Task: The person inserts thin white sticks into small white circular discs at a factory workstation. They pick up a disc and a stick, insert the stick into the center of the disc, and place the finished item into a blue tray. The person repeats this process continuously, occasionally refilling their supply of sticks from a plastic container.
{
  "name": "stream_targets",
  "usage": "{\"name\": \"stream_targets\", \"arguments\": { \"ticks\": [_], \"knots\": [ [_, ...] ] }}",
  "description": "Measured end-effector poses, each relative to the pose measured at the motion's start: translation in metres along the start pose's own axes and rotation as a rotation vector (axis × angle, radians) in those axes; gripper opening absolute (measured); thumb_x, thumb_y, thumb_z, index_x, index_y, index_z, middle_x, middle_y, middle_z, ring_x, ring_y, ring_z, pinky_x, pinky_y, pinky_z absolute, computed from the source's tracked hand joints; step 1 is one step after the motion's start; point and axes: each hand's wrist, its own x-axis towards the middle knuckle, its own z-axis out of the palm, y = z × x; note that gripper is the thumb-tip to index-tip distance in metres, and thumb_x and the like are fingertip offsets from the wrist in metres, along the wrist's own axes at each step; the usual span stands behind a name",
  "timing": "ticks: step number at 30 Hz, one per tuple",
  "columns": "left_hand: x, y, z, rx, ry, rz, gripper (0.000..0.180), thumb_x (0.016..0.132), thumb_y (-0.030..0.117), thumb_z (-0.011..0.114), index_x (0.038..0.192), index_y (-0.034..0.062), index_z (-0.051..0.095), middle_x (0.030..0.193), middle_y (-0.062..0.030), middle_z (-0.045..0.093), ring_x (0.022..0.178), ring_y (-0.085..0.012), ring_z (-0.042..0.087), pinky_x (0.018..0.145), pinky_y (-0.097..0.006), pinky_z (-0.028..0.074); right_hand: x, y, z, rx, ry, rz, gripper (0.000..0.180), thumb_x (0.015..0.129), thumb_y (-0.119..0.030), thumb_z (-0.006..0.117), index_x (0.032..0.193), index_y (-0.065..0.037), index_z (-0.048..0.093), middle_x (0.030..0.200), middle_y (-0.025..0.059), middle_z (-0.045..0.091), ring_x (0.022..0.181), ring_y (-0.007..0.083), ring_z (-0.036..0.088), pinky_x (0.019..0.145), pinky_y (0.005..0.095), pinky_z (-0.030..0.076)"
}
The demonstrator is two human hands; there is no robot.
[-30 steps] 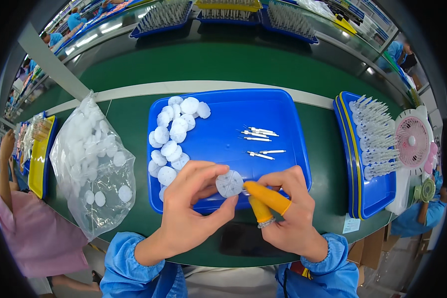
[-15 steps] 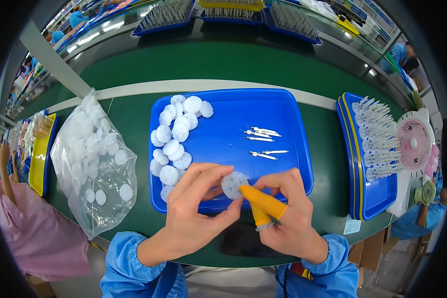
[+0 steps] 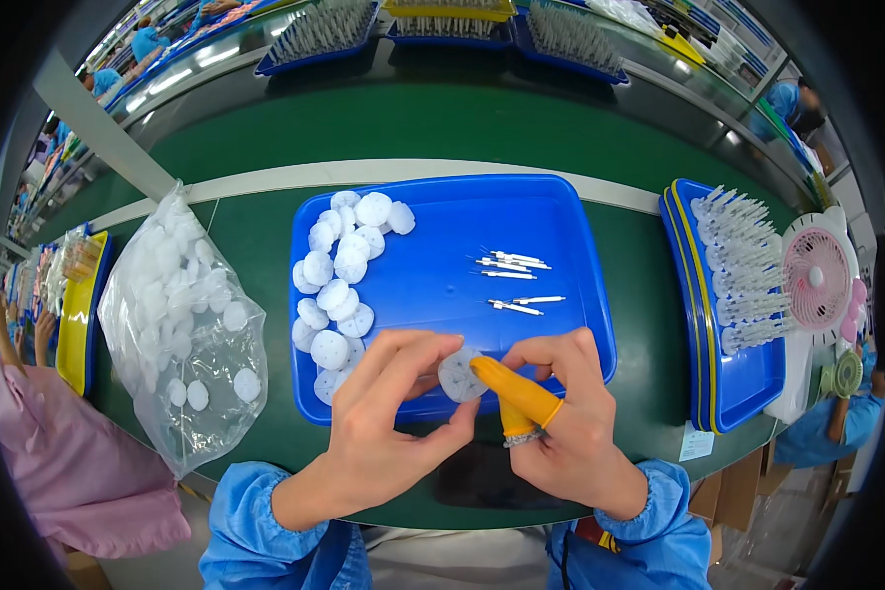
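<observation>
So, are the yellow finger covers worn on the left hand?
No, the yellow finger covers are on the right hand, while the left hand shows only bare skin below the sleeve.

And here's the white disc (image 3: 459, 376), round and translucent, thin dark lines faint across its face. It's up off the blue tray (image 3: 433, 236), above the near edge about midway between the corners, face tipped upward; the left hand (image 3: 379, 433) grips its left and lower rim, the right hand (image 3: 570, 423) has a fingertip over its upper right rim. Down the tray's left edge, loose pale discs (image 3: 331, 294) overlap in a ragged band, far corner to near corner. Over toward the right edge, slim white pieces (image 3: 509, 274) lie crosswise in two little clusters, fine dark ends pointing left!
</observation>
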Motion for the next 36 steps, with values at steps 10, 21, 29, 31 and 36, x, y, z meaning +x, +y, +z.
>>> {"name": "stream_targets", "arguments": {
  "ticks": [10,21,29,31,36],
  "knots": [
    [-0.0021,0.0000,-0.0045,0.032,-0.100,0.000,0.058,0.080,-0.009,0.083,0.133,-0.0034,0.062,0.129,-0.0137,0.060,0.115,-0.0222,0.072,0.090,-0.031,0.066,-0.0019,0.0010,-0.0042,-0.015,0.011,-0.005,0.045,0.055,0.008,0.070,0.100,0.006,0.079,0.115,0.0133,0.063,0.091,0.0306,0.052,0.069,0.0367,0.047],
    [0.0015,0.0040,-0.0008,0.077,-0.083,0.092,0.059,0.076,-0.004,0.086,0.131,-0.0015,0.066,0.117,-0.0158,0.066,0.091,-0.0254,0.072,0.080,-0.034,0.064,0.0013,-0.0044,-0.0026,0.001,0.009,0.002,0.047,0.056,0.007,0.069,0.102,0.006,0.080,0.115,0.0131,0.064,0.093,0.0316,0.051,0.073,0.0397,0.044],
    [-0.0002,0.0035,-0.0008,0.078,-0.096,0.089,0.061,0.076,-0.006,0.084,0.133,-0.0015,0.065,0.117,-0.0164,0.066,0.091,-0.0264,0.070,0.080,-0.034,0.063,-0.0026,-0.0034,-0.0052,0.018,0.000,0.028,0.054,0.058,0.009,0.067,0.110,0.003,0.080,0.115,0.0118,0.062,0.092,0.0310,0.050,0.077,0.0392,0.044],
    [0.0000,0.0034,-0.0005,0.071,-0.099,0.081,0.061,0.076,-0.006,0.084,0.134,-0.0014,0.064,0.117,-0.0163,0.066,0.091,-0.0263,0.070,0.081,-0.034,0.063,0.0001,-0.0034,-0.0021,0.021,-0.036,0.027,0.055,0.059,0.009,0.066,0.112,0.003,0.080,0.115,0.0115,0.061,0.092,0.0311,0.050,0.076,0.0391,0.045],
    [0.0005,0.0044,-0.0013,0.093,-0.136,0.076,0.063,0.075,-0.006,0.086,0.133,-0.0018,0.063,0.118,-0.0164,0.066,0.100,-0.0260,0.075,0.084,-0.034,0.065,0.0008,-0.0006,-0.0011,0.000,-0.049,0.021,0.055,0.059,0.010,0.065,0.111,0.003,0.080,0.115,0.0118,0.061,0.095,0.0316,0.051,0.074,0.0386,0.047]
  ]
}}
